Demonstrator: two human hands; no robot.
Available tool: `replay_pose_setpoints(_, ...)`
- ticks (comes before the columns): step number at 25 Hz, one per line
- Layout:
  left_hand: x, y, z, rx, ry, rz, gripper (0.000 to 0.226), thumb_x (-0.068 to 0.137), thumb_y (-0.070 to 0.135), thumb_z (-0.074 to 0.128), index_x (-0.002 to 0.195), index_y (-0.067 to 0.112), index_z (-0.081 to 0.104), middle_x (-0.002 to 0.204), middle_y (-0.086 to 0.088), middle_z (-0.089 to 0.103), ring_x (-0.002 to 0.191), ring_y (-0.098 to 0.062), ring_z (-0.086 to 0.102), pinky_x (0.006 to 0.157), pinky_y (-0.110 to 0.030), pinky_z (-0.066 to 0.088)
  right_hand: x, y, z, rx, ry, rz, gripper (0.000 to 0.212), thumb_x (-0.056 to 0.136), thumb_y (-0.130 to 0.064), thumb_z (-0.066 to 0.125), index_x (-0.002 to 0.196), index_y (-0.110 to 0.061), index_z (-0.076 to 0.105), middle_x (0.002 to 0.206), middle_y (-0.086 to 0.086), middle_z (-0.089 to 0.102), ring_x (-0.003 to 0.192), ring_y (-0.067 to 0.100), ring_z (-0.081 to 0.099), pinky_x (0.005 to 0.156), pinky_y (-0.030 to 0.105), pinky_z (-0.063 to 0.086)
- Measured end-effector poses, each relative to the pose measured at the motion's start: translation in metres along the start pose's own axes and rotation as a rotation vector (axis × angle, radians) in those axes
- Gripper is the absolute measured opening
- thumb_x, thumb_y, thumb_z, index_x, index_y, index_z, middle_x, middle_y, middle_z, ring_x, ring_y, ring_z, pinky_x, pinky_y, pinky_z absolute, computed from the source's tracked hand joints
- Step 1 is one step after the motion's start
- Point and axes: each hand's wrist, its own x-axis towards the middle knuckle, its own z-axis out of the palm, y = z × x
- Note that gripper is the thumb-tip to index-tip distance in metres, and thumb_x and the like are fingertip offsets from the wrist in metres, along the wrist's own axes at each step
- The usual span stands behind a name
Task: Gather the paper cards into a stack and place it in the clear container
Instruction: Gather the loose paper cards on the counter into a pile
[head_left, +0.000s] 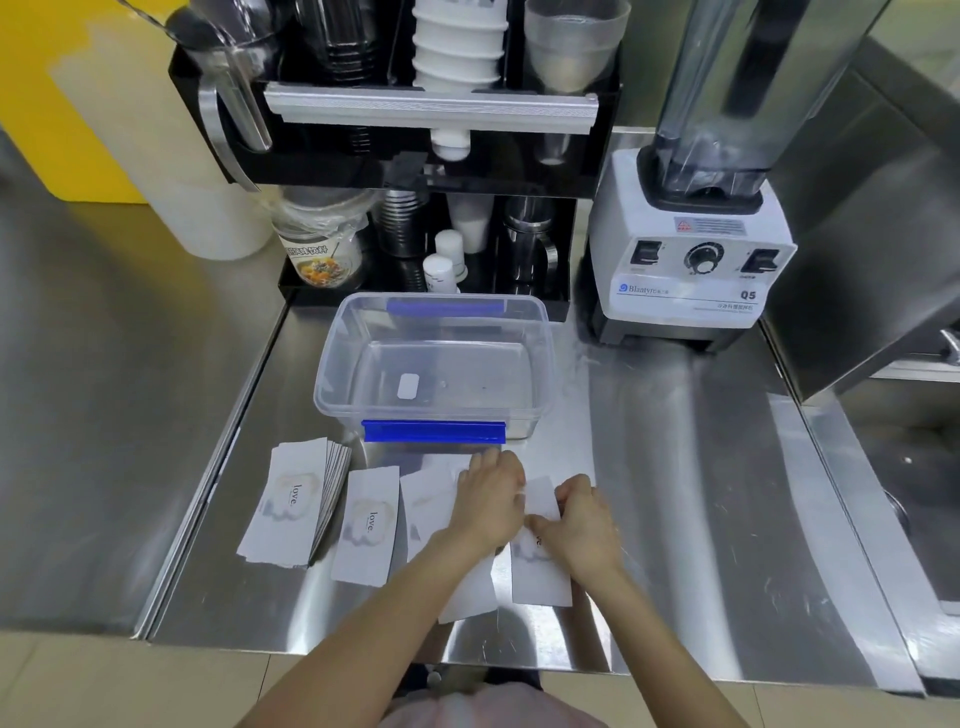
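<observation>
White paper cards printed "love." lie in a row on the steel counter. A fanned stack of cards (291, 506) is at the left, a single card (366, 525) beside it, another card (426, 499) partly under my left arm. My left hand (488, 499) rests palm down on the cards in the middle. My right hand (584, 525) pinches the rightmost card (540, 577) at its upper part. The clear container (332, 374), with blue clips, stands open just behind the cards, holding only a small white label.
A black rack (592, 171) of cups and jugs stands behind the container. A white blender (685, 260) is at the back right. A sink (919, 493) lies to the right, and the counter's front edge (363, 649) is near me.
</observation>
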Motion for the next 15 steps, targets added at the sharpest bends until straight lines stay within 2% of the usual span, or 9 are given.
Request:
replay_pose_setpoints(2,-0.002,0.006,0.001,-0.089,0.059,0.024,0.017,0.090,0.010,0.042,0.101,0.006,0.053,0.114,-0.013,0.056,0.111,-0.027,0.048,0.091,-0.032,0.035,-0.001,0.000,0.000,0.119,-0.009,-0.017,0.027,0.081,-0.019,0.060,0.087,-0.013,0.035,0.075,-0.001,0.051,0.066,0.017,0.049,0.050,0.021,0.034)
replay_pose_setpoints(3,-0.005,0.007,0.002,-0.119,0.088,0.029,0.017,0.090,0.010,0.041,0.101,0.007,0.054,0.112,-0.012,0.057,0.110,-0.026,0.049,0.091,-0.032,0.035,-0.002,0.001,0.001,0.166,-0.002,-0.028,0.026,0.082,-0.017,0.059,0.088,-0.012,0.034,0.073,-0.001,0.050,0.062,0.016,0.047,0.048,0.019,0.032)
replay_pose_setpoints(6,-0.008,0.001,0.003,-0.222,0.149,-0.017,0.024,0.088,0.014,0.048,0.111,0.009,0.050,0.118,-0.009,0.053,0.114,-0.024,0.045,0.097,-0.033,0.036,-0.002,0.002,0.000,0.341,0.022,-0.008,0.029,0.081,-0.017,0.064,0.091,-0.012,0.037,0.083,0.005,0.056,0.070,0.022,0.053,0.051,0.021,0.037)
replay_pose_setpoints(8,-0.009,-0.004,0.000,-0.451,0.121,-0.107,0.030,0.087,0.019,0.053,0.115,0.011,0.048,0.120,-0.009,0.052,0.114,-0.024,0.047,0.101,-0.037,0.040,-0.003,0.001,-0.004,0.487,0.028,0.022,0.033,0.079,-0.017,0.068,0.091,-0.014,0.039,0.078,0.003,0.055,0.065,0.019,0.052,0.054,0.025,0.039)
replay_pose_setpoints(11,-0.015,-0.005,-0.009,-0.911,-0.034,-0.258,0.022,0.088,0.026,0.053,0.099,0.007,0.056,0.096,-0.013,0.058,0.092,-0.026,0.056,0.088,-0.042,0.047,-0.007,-0.007,-0.010,0.655,0.040,0.018,0.033,0.078,-0.017,0.070,0.092,-0.015,0.041,0.068,-0.005,0.050,0.060,0.012,0.049,0.059,0.026,0.040)
replay_pose_setpoints(13,-0.022,-0.007,-0.015,-1.084,-0.074,-0.290,0.027,0.089,0.027,0.052,0.097,0.002,0.060,0.087,-0.013,0.061,0.084,-0.024,0.058,0.081,-0.041,0.048,-0.011,-0.013,-0.011,0.711,0.050,-0.012,0.028,0.079,-0.019,0.069,0.088,-0.021,0.043,0.070,-0.004,0.055,0.063,0.016,0.054,0.065,0.032,0.045)
replay_pose_setpoints(15,-0.029,-0.012,-0.022,-1.178,-0.047,-0.304,0.019,0.090,0.024,0.052,0.096,0.010,0.063,0.088,-0.007,0.069,0.083,-0.022,0.064,0.083,-0.039,0.052,-0.016,-0.021,-0.008,0.713,0.020,-0.061,0.022,0.084,-0.021,0.064,0.079,-0.028,0.043,0.070,0.000,0.060,0.065,0.019,0.057,0.068,0.036,0.048)
